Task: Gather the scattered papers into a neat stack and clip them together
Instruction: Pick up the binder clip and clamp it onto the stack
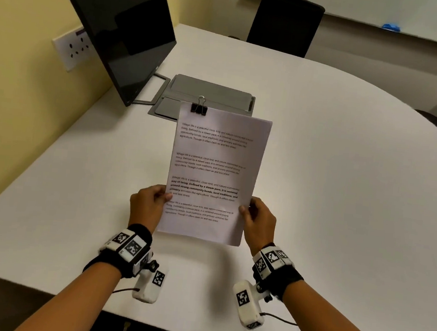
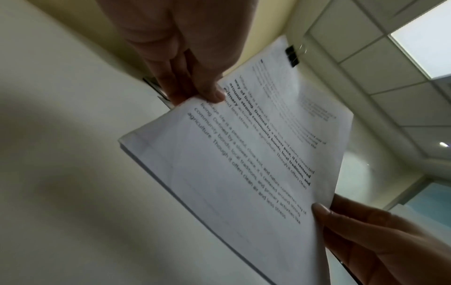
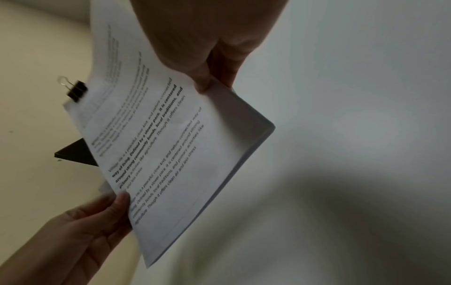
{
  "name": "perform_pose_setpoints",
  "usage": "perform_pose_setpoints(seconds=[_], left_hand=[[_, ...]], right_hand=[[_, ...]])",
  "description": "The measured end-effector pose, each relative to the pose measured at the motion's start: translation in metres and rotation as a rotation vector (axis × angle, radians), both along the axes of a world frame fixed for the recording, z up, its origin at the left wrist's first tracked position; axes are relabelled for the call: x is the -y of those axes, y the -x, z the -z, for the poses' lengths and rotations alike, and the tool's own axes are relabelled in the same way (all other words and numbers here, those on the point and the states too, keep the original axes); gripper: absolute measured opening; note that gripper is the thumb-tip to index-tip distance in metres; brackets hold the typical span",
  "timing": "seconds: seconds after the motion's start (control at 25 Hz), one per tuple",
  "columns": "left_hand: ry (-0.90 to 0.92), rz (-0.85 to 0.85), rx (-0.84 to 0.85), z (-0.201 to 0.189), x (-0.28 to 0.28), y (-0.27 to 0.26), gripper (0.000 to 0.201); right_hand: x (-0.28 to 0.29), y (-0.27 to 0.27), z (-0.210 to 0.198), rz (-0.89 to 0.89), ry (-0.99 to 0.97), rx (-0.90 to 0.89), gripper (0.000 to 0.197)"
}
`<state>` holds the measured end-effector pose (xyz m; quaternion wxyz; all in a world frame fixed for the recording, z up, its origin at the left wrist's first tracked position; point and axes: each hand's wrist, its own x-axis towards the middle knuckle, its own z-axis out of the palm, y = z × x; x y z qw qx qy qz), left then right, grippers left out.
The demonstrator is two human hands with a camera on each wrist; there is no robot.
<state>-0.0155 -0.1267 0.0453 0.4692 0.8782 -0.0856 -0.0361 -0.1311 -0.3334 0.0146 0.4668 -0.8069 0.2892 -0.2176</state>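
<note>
Both hands, left hand (image 1: 147, 204) at 9 o'clock and right hand (image 1: 259, 218) at 3 o'clock, pinch the white printed paper stack (image 1: 212, 175), black metal binder clip (image 1: 199, 108) at 11 o'clock. Lower flat onto the white desk (image 1: 344, 177), edges aligned.

A dark monitor (image 1: 123, 38) stands on the white table (image 1: 332, 163); grey folder (image 1: 213, 93) beside it; black chair (image 1: 285, 23) beyond.

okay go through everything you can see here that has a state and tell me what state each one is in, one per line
paper stack: squared up, clipped, held above the table.
binder clip: clamped on the stack's top left corner, handle loop up.
left hand: pinches the stack's left edge.
right hand: pinches the stack's right edge.
monitor: screen dark.
grey folder: lying flat on the table.
office chair: unoccupied, at the table's far edge.
</note>
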Motion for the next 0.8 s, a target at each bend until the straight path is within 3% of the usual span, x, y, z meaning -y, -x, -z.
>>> perform_pose_setpoints(seconds=[0.2, 0.36, 0.8], left_hand=[[-0.034, -0.095, -0.05, 0.005, -0.025, -0.053, 0.021], [-0.089, -0.076, -0.116, 0.015, -0.039, -0.105, 0.015], [-0.142, -0.065, -0.281, 0.059, -0.065, -0.219, 0.025]], right_hand=[[-0.024, -0.056, -0.004, -0.008, -0.055, -0.005, 0.019], [-0.043, -0.103, -0.006, 0.032, -0.127, -0.065, 0.027], [-0.08, -0.202, 0.025, 0.002, -0.111, -0.376, 0.032]])
